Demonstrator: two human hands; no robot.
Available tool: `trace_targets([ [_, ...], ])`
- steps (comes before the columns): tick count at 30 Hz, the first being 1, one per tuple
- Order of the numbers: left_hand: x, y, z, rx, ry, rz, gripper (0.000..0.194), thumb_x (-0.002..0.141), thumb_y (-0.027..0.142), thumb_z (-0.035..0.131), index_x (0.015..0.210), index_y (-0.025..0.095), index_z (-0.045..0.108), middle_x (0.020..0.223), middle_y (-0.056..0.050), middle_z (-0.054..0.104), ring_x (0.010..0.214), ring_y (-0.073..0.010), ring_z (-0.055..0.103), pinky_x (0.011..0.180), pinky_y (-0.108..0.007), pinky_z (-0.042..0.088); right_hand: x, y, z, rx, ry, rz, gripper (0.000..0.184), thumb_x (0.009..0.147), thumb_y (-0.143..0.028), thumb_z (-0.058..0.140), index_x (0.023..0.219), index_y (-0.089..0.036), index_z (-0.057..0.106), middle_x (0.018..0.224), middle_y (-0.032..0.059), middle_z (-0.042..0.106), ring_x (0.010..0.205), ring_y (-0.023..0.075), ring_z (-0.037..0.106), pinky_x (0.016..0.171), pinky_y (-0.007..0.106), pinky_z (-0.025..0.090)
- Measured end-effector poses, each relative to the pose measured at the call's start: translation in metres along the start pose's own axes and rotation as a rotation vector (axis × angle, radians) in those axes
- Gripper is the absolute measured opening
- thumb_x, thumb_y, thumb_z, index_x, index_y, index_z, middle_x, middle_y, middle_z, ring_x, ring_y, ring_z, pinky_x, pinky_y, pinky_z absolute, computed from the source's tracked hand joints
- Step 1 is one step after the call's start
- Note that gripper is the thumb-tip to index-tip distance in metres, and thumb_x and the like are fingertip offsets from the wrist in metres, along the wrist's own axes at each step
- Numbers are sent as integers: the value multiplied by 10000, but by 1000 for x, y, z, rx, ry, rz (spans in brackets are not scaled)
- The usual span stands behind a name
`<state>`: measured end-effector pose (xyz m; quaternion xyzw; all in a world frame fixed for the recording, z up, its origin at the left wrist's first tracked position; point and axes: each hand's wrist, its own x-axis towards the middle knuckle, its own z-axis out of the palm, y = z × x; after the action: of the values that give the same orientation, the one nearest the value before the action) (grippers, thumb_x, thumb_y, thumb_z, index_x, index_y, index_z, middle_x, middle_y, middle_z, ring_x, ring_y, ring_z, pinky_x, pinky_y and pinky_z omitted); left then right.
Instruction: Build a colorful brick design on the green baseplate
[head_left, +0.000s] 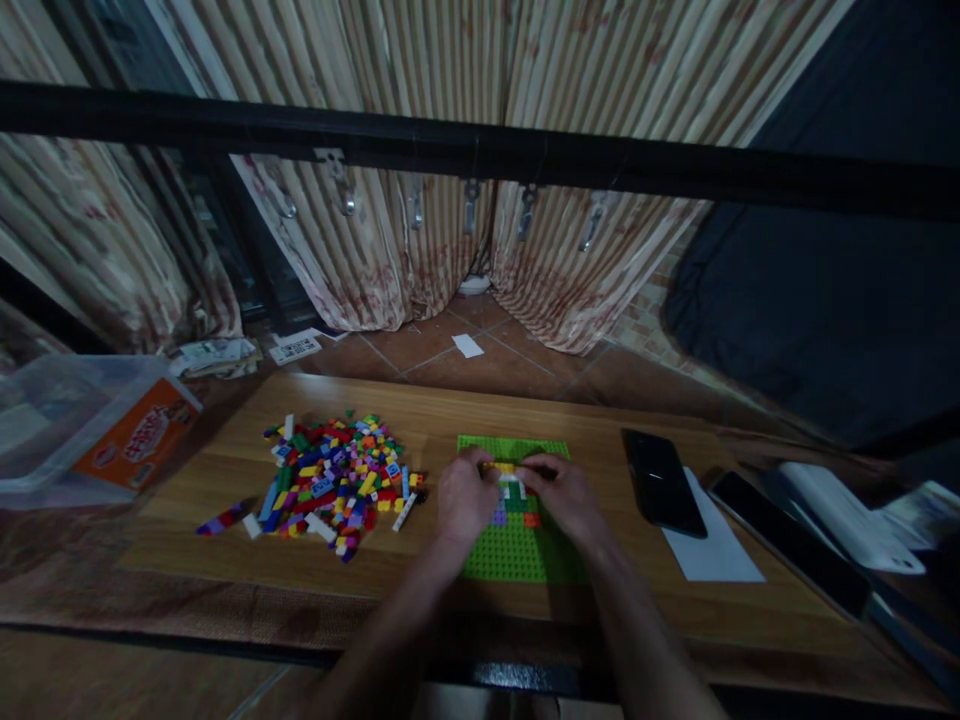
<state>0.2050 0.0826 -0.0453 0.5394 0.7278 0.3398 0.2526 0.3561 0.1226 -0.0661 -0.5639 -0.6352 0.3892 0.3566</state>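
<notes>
A bright green studded baseplate [499, 567] lies on the wooden board. Several bricks are on it in its middle: dark green bricks [516, 503], an orange brick [532, 520], a lilac brick [499, 516] and some white ones. Near the plate's far side is a yellow brick [502, 467] between my two hands. My left hand [466, 492] is closed, its curled fingers at the brick's left end. From the other side, my right hand [559, 490] reaches in with thumb and forefinger closed at the right end. Part of the built bricks is hidden by my fingers.
A heap of mixed loose bricks [330, 485] spreads over the left of the wooden board [247, 560]. A clear plastic box [82, 400] stands further left. On the right lie a black phone [664, 480], white paper [720, 545] and another dark phone [787, 540].
</notes>
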Motion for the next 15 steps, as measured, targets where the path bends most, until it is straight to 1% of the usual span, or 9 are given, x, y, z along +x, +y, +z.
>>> trace_targets([
  [2,-3,0,-1,-36,12,29,238,806,218,555,1008,166,670,1027,-96,699,917,-196,646,846,-307,463,0,-2,-6,57,64,16,373,717,-512,604,825,-169,704,809,58,706,776,213,633,720,321,469],
  [4,-5,-1,-6,-84,24,41,292,826,263,539,1070,150,654,1029,-110,695,862,-193,650,815,-311,476,0,-2,-14,110,172,49,426,726,-554,575,819,-157,700,783,70,710,755,224,635,684,319,473],
  [6,-5,-4,-16,-152,52,39,319,834,294,529,1088,143,649,1000,-109,697,799,-184,647,772,-305,486,1,-3,-20,142,262,70,438,706,-569,593,813,-158,701,767,76,711,715,228,631,640,315,470],
  [8,-2,-9,-30,-254,111,32,310,828,301,537,1064,145,661,967,-97,701,763,-170,640,740,-288,485,1,-5,-22,160,310,67,428,696,-559,614,833,-163,704,782,76,713,688,219,625,611,305,465],
  [10,1,-17,-44,-388,188,24,282,811,299,557,1015,146,678,919,-78,704,742,-155,629,717,-267,480,-1,-11,-20,163,324,47,427,705,-545,619,869,-161,707,806,76,715,682,206,624,603,292,464],
  [12,4,-26,-56,-539,261,-2,251,792,298,581,953,141,690,848,-60,701,714,-141,615,687,-247,473,-5,-19,-13,158,321,25,432,715,-538,617,882,-151,708,814,80,713,699,204,632,619,287,470],
  [15,3,-35,-67,-716,322,-43,219,773,293,601,898,138,694,774,-42,684,681,-127,593,639,-227,458,-12,-33,4,151,263,-4,419,740,-530,602,891,-154,708,853,83,714,771,215,648,680,302,487],
])
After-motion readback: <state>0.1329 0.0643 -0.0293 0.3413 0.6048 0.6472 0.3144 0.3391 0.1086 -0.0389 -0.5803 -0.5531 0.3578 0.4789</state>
